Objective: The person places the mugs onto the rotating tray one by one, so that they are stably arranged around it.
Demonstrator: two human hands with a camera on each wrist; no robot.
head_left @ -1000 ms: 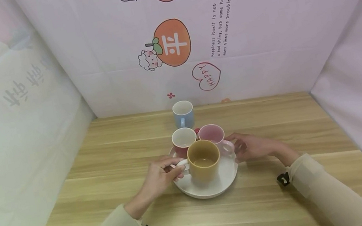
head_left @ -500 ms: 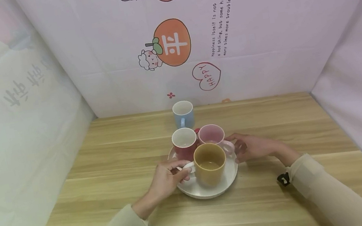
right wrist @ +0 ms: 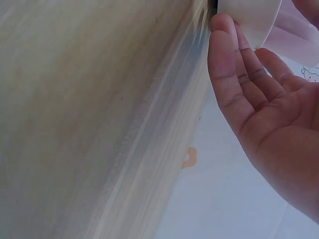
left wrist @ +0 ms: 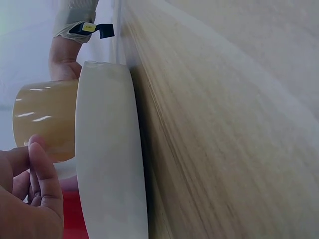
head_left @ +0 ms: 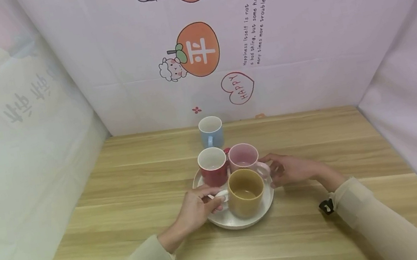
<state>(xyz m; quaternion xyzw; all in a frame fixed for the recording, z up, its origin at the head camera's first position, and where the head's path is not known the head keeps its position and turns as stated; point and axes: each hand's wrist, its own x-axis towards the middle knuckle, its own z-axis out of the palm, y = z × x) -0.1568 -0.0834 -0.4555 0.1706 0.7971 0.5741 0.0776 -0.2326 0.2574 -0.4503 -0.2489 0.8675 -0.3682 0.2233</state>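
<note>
By its white handle, my left hand [head_left: 194, 209] pinches a yellow mug [head_left: 248, 206] between thumb and fingers. Upright at the front of a round white plate [head_left: 231, 224], this mug has its handle pointing left. Behind it, a red mug [head_left: 214, 176] and a pink mug [head_left: 243, 155] also stand within the plate. My right hand [head_left: 291, 168] is at the plate's right side, near the pink mug's handle. In the right wrist view its fairly straight fingers [right wrist: 227, 64] lie against the plate's outer wall. The left wrist view shows the yellow mug's base hidden behind the plate's wall.
A light blue mug [head_left: 216, 138] stands on the wooden table [head_left: 136, 169] behind the plate, its handle facing me. A white printed cloth [head_left: 294, 74] rises along the table's back edge, with pale cloth on both sides.
My left hand has moved the yellow mug right and toward me, uncovering more of the red mug. The right hand, plate and other mugs have stayed nearly in place.
</note>
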